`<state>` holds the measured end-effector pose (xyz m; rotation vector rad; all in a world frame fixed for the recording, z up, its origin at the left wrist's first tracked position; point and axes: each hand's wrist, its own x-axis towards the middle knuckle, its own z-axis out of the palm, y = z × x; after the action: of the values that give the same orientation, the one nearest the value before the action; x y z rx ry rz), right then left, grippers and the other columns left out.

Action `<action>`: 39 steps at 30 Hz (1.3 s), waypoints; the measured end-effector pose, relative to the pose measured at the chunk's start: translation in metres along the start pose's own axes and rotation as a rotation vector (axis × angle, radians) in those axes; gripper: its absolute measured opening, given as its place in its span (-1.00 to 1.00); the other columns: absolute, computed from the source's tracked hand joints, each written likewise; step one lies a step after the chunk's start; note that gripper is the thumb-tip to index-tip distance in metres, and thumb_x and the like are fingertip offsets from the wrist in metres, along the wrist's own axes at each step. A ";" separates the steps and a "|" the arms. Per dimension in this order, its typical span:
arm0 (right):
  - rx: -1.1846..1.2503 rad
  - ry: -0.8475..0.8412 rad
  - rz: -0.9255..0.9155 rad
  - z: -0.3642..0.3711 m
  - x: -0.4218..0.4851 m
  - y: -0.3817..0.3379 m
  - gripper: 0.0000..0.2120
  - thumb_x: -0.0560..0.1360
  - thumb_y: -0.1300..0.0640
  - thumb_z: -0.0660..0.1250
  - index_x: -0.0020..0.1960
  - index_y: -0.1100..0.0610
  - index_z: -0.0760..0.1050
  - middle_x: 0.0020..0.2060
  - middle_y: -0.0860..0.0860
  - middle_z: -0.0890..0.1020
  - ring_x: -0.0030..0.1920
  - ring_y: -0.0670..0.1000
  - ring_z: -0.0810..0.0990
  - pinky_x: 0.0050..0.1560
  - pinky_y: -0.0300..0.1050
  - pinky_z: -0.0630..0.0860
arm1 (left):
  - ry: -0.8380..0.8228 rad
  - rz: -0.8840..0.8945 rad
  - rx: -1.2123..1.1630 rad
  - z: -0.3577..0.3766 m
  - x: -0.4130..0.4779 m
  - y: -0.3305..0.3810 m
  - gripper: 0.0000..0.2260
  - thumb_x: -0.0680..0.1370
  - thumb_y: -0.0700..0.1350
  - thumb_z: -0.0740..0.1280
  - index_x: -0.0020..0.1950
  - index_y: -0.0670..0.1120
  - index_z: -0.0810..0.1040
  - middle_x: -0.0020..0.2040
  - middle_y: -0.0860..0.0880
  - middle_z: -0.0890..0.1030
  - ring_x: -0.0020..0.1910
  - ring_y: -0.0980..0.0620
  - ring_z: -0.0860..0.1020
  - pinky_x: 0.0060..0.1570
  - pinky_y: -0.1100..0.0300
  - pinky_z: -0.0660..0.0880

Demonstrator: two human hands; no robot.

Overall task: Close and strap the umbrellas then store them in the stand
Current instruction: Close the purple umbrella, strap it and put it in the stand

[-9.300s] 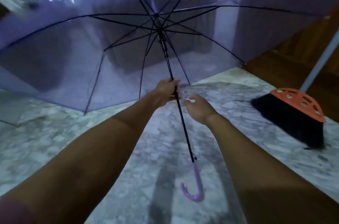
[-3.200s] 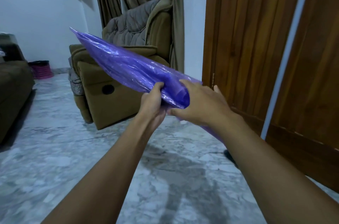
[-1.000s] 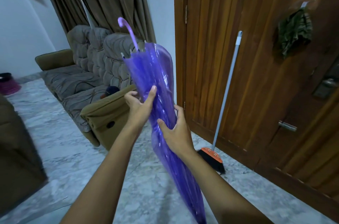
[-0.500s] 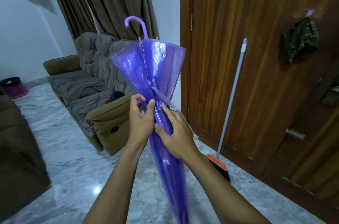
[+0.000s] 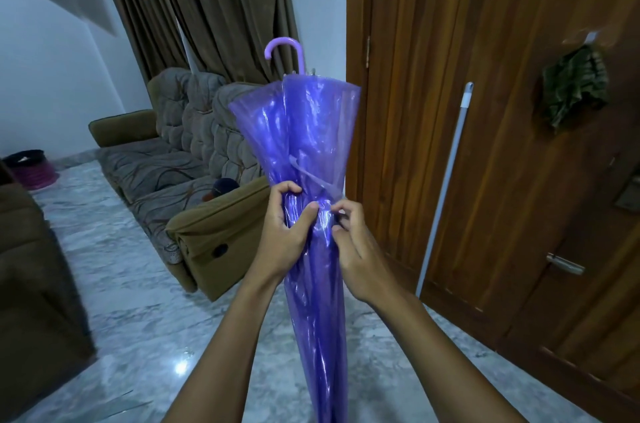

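Observation:
A closed, see-through purple umbrella point(image 5: 301, 131) stands upright in front of me, hook handle point(image 5: 284, 50) at the top and tip down out of view. My left hand point(image 5: 284, 235) is wrapped around its gathered canopy at mid-height. Beside it, my right hand point(image 5: 353, 249) pinches the umbrella's thin purple strap point(image 5: 313, 176), which runs across the folds above my fingers. No umbrella stand is in view.
A brown recliner sofa point(image 5: 180, 162) stands left of the umbrella, with curtains point(image 5: 207, 6) behind it. A wooden door point(image 5: 502, 110) fills the right side, with a broom pole point(image 5: 446, 180) leaning on it and a cloth point(image 5: 571, 86) hanging. Marble floor point(image 5: 121, 301) lies below.
The umbrella went from open to closed and was turned handle-up. Over the last second both hands bunched the canopy at mid-height, and my right fingers moved onto the strap.

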<state>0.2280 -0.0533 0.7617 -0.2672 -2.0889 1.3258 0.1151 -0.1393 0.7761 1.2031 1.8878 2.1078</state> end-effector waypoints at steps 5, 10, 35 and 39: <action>0.043 0.029 0.031 -0.009 0.004 -0.002 -0.80 0.66 0.16 0.05 0.01 -0.16 0.17 -0.29 -0.09 0.50 -0.37 -0.04 0.43 -0.26 0.11 0.44 | -0.049 -0.018 0.001 -0.001 -0.005 0.002 -0.66 0.43 -0.02 0.40 0.10 -0.03 0.35 0.05 -0.12 0.49 -0.05 0.05 0.52 0.07 0.01 0.50; 0.111 -0.007 0.074 -0.013 0.007 -0.003 -0.74 0.62 0.04 0.11 0.08 -0.36 0.21 -0.26 0.14 0.55 -0.30 0.08 0.45 -0.20 0.17 0.50 | -0.081 -0.022 -0.009 -0.003 -0.004 0.003 -0.65 0.48 -0.22 0.44 0.11 -0.05 0.32 0.04 -0.21 0.53 -0.13 0.05 0.58 -0.05 0.08 0.57; -0.154 0.265 0.255 -0.041 0.039 0.001 -0.71 0.49 -0.21 0.36 -0.09 0.01 0.66 -0.20 0.00 0.67 -0.05 0.04 0.63 -0.06 -0.09 0.51 | 0.124 -0.080 -0.191 -0.018 -0.006 -0.002 -0.74 0.42 -0.35 0.34 -0.09 0.00 0.42 -0.11 0.05 0.52 -0.25 0.21 0.51 -0.21 0.34 0.47; -0.260 0.258 0.342 -0.032 0.044 0.011 -0.54 0.34 -0.45 0.32 -0.08 -0.13 0.71 -0.02 0.04 0.55 0.15 0.07 0.46 0.15 -0.07 0.41 | 0.048 -0.182 -0.369 -0.019 -0.002 0.001 -0.73 0.36 -0.21 0.41 -0.09 0.09 0.46 0.02 -0.06 0.55 -0.15 0.03 0.57 -0.21 0.15 0.56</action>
<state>0.2113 -0.0034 0.7796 -0.8931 -2.0489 1.1283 0.1061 -0.1560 0.7766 0.8749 1.4675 2.2645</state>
